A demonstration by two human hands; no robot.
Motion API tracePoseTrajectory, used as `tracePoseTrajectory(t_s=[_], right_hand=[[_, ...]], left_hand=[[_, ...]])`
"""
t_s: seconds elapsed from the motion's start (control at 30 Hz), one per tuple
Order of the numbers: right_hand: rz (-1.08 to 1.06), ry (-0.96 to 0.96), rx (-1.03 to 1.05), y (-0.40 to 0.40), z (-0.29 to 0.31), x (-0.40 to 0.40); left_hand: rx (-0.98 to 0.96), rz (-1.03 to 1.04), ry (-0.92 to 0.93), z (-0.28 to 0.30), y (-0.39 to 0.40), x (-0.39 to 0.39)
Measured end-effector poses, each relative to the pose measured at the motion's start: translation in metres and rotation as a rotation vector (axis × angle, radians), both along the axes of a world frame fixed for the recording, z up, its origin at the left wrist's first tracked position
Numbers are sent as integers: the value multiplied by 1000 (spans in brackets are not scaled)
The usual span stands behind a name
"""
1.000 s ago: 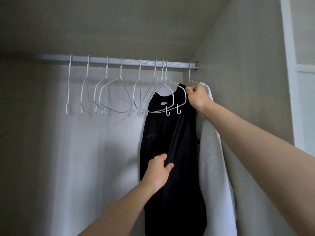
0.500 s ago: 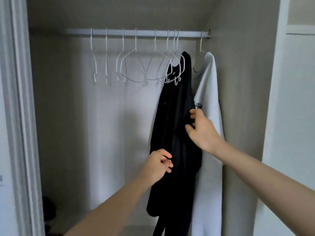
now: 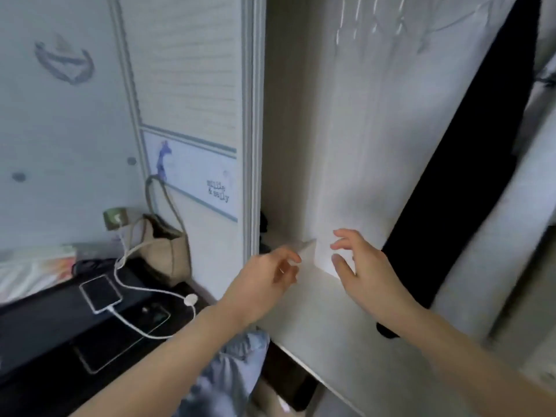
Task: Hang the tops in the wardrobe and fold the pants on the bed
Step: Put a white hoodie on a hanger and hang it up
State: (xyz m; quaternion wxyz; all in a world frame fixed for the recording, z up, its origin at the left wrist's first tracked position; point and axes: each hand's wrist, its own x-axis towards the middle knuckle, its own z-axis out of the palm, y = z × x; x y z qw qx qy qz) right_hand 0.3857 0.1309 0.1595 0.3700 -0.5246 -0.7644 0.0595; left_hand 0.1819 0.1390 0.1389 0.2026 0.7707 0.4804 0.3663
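We're looking down and to the left, with the picture smeared by blur. Our left hand (image 3: pixel 264 281) hangs in front of the wardrobe's (image 3: pixel 325 145) opening, fingers loosely curled and gripping nothing. Our right hand (image 3: pixel 364 272) is just beside it, fingers spread and relaxed, also holding nothing, over the pale shelf (image 3: pixel 316 311) at the bottom of the wardrobe. Neither hand touches any clothing. The black top (image 3: pixel 469 164) hangs inside the wardrobe at the right, running slantwise down the view, its lower end dropping behind our right forearm. Past it, at the far right edge, a white garment (image 3: pixel 493 251) hangs alongside; blur hides its details. At the top, the white wire hangers (image 3: pixel 373 22) show only as faint streaks. Left of the opening stands the wardrobe door (image 3: pixel 192 85), with a small printed panel. Low between our forearms lies a piece of light blue denim (image 3: pixel 237 365); we cannot tell whether it is the pants. At the left, a phone (image 3: pixel 100 293) lies on a dark surface (image 3: pixel 45 326) with a white charging cable (image 3: pixel 135 320) plugged in, and a beige tote bag (image 3: pixel 165 248) leans against the door.
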Motion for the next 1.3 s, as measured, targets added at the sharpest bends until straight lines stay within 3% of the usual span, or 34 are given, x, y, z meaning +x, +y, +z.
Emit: tracePoseTrajectory(t_s=[0.3,0.77,1.03,1.3], right_hand=[[549,-119,-176,-98,-91,-132],[1184,-349,-433,-311,-199,-398],[1247,-578,-633,-425,-266,-550],[1226,-792,-853,-500,-402,-674]], left_hand=[[-223,612,-10,-115,-213,-111],[-524,1372,-449,-233,-535,-253],[-773,1636,-625,-297,-676,-365],[-1045,1784,-777,-426,-764,-448]])
